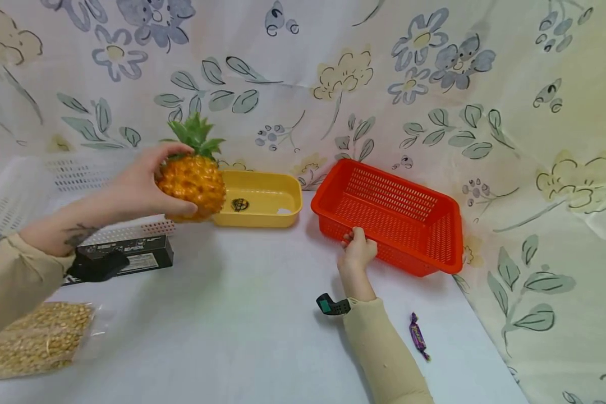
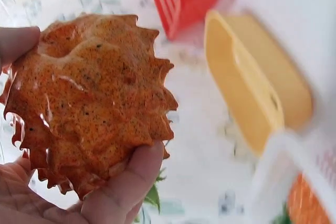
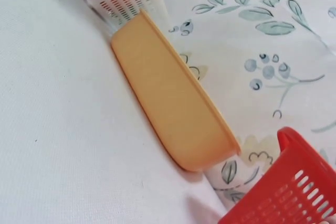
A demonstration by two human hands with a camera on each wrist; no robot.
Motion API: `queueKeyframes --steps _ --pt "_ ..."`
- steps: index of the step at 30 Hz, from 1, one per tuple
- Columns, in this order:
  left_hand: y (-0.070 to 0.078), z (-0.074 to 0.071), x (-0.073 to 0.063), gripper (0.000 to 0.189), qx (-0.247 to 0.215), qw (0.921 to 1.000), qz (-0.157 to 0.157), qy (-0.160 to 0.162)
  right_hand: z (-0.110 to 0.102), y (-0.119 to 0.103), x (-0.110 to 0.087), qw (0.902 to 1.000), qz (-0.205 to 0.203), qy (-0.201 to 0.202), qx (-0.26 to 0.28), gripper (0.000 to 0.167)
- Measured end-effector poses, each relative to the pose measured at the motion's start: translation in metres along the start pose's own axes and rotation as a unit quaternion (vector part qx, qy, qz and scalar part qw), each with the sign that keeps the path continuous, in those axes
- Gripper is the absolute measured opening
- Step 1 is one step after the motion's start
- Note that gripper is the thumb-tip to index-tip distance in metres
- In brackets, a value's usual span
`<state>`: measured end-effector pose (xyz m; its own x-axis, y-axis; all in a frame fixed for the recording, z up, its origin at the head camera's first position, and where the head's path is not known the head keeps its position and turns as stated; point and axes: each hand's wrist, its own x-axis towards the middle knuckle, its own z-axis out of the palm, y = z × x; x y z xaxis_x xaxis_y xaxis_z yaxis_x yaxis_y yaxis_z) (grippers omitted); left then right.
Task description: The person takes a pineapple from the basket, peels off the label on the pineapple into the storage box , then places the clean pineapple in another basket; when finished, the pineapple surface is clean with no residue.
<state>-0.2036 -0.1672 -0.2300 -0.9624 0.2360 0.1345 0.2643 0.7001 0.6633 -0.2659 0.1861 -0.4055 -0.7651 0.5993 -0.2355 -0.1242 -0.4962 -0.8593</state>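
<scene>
My left hand (image 1: 143, 185) holds an orange pineapple (image 1: 196, 182) with a green leafy crown, fingers and thumb spread round its sides, above the table's left half. Up close in the left wrist view, the spiky, shiny underside of the pineapple (image 2: 100, 103) fills much of the picture. At the right, my right hand (image 1: 357, 255) grips the near rim of a red perforated basket (image 1: 409, 259), which contains nothing. Only part of that basket (image 3: 286, 198) shows in the right wrist view. Behind the pineapple stands a shallow yellow tray (image 1: 257, 220).
A white perforated basket (image 1: 76, 171) stands at the left, with a black box (image 1: 151, 252) before it. A bag of yellowish grains (image 1: 40, 336) lies front left. One purple-wrapped candy (image 1: 418, 336) is near my right forearm. Flowered cloth (image 1: 303, 73) hangs behind.
</scene>
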Motion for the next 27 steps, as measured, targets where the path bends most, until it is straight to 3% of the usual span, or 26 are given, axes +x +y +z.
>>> queueKeyframes --steps 5,10,13,20,24,27 --pt "-0.027 -0.037 0.011 0.087 0.037 0.9989 -0.023 0.018 -0.001 -0.002 -0.002 1.0000 -0.003 -0.005 0.006 0.011" --pt "-0.070 -0.064 0.016 0.087 0.061 0.9973 -0.020 0.036 -0.002 -0.003 -0.001 1.0000 -0.003 -0.001 0.007 0.012" --pt "-0.096 -0.075 0.016 0.087 0.079 0.9960 -0.035 0.022 -0.002 -0.003 -0.001 1.0000 -0.004 0.003 0.006 0.012" --pt "-0.152 -0.088 0.015 0.089 0.148 0.9856 -0.081 -0.012 -0.003 -0.003 -0.003 0.9999 -0.010 0.004 -0.002 0.010" --pt "-0.184 -0.087 0.013 0.091 0.151 0.9809 -0.118 -0.031 -0.003 -0.002 -0.004 0.9999 -0.011 0.003 -0.003 0.011" --pt "-0.200 -0.083 0.010 0.093 0.138 0.9787 -0.143 -0.051 -0.003 -0.002 -0.003 0.9999 -0.012 0.004 -0.002 0.011"
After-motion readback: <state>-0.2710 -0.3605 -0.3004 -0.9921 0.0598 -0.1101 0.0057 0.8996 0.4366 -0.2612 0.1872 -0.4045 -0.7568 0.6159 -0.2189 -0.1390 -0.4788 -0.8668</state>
